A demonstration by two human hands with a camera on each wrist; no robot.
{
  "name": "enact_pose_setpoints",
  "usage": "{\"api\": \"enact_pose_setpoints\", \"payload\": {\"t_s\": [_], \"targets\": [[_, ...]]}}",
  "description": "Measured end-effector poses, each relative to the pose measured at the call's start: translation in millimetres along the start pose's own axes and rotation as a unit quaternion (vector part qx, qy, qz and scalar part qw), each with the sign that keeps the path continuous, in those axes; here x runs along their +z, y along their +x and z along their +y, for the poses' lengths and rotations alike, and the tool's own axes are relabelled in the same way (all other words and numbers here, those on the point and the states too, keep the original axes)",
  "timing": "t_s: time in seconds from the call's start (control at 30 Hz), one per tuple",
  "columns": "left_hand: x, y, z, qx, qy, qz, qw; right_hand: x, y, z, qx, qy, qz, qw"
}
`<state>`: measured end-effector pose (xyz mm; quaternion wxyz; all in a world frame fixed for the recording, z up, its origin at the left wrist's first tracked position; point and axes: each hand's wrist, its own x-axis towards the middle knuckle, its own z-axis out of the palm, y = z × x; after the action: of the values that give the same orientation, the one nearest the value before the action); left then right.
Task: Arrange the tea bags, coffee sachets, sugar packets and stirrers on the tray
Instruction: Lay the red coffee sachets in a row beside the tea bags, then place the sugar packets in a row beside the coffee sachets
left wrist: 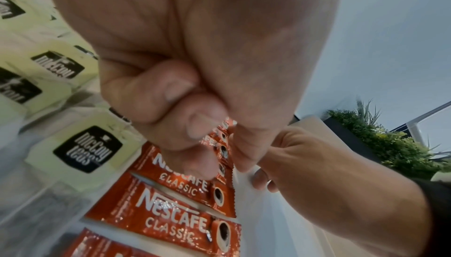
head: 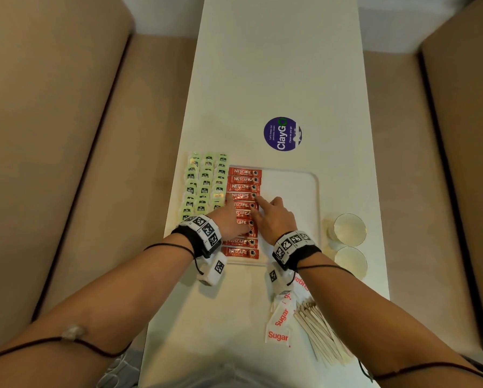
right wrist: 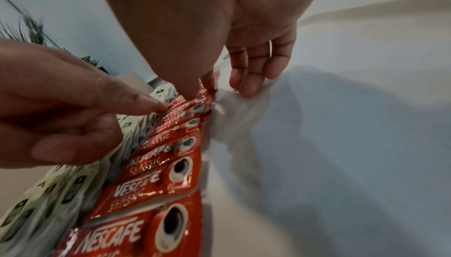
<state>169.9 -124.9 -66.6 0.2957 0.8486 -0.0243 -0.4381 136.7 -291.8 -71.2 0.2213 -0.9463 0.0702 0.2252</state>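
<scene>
While both hands work over the column of red coffee sachets [head: 243, 211], the left hand [head: 230, 219] lies across its middle with the index finger stretched out to touch a sachet and the other fingers curled into the palm, holding nothing. The right hand [head: 274, 217] reaches in from the right; its index fingertip presses the right end of a sachet at the column's right edge, and its other fingers hang loosely bent over the bare tray [head: 296, 191]. The sachets overlap in a single column along the tray's left part, running from its far edge to its near edge. Green tea bags [head: 205, 186] lie in three columns just left of the sachets, toward the table's [head: 276, 65] left edge; whether they rest on the tray I cannot tell. Sugar packets [head: 279, 323] and wooden stirrers [head: 321, 331] lie in loose heaps near the table's near right corner, off the tray. Two paper cups [head: 348, 242] stand by the table's right edge, beside the tray.
</scene>
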Motion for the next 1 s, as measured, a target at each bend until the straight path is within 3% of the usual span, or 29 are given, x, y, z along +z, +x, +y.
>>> {"api": "enact_pose_setpoints", "payload": {"t_s": [0.13,0.5,0.6,0.73,1.0], "targets": [[1,1,0,-0.006,0.020,-0.002,1.000,0,-2,0,0.000,0.007,0.001,1.000],[-12,-23,6,0.053,0.009,0.029,0.998,-11,-16,8,0.002,0.038,0.008,0.999],[-16,-45,7,0.082,0.035,0.030,0.996,-23,-36,16,-0.021,0.049,0.016,0.998],[-5,-71,4,0.074,0.083,0.031,0.993,-36,-71,32,-0.058,0.051,0.008,0.997],[59,-103,-3,0.104,0.115,-0.006,0.988,-33,-145,87,-0.080,0.033,-0.031,0.996]]}}
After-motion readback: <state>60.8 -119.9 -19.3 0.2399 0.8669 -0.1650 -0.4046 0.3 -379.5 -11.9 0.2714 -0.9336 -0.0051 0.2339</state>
